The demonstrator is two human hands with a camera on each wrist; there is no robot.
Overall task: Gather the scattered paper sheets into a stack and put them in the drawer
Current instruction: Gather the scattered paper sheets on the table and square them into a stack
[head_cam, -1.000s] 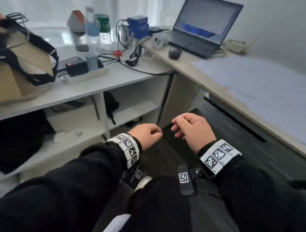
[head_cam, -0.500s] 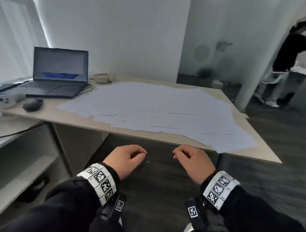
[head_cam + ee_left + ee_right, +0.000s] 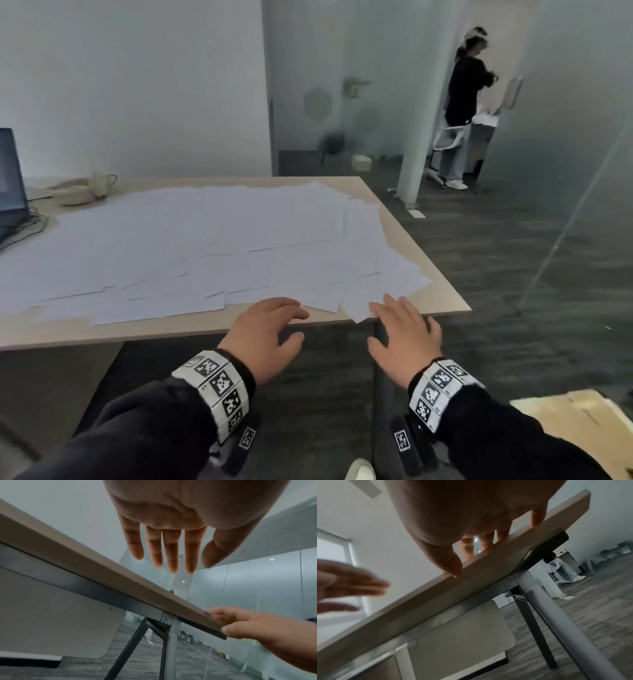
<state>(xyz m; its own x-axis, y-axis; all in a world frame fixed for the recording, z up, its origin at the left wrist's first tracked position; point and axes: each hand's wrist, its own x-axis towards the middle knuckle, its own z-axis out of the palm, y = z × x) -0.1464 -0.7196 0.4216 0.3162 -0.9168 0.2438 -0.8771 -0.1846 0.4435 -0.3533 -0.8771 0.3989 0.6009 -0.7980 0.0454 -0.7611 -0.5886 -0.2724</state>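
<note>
Both hands empty, fingers spread: left hand, right hand. Advise sweeping paper sheets inward from far edges; right-hand contact unclear.

Head view: looks forward and down across the pale wooden desk. Wrist views: each looks up from below the desk's near edge, close; both show its grey metal leg.

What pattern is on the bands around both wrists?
Black-and-white square marker codes on white wrist bands, clearest in the head view.
</note>
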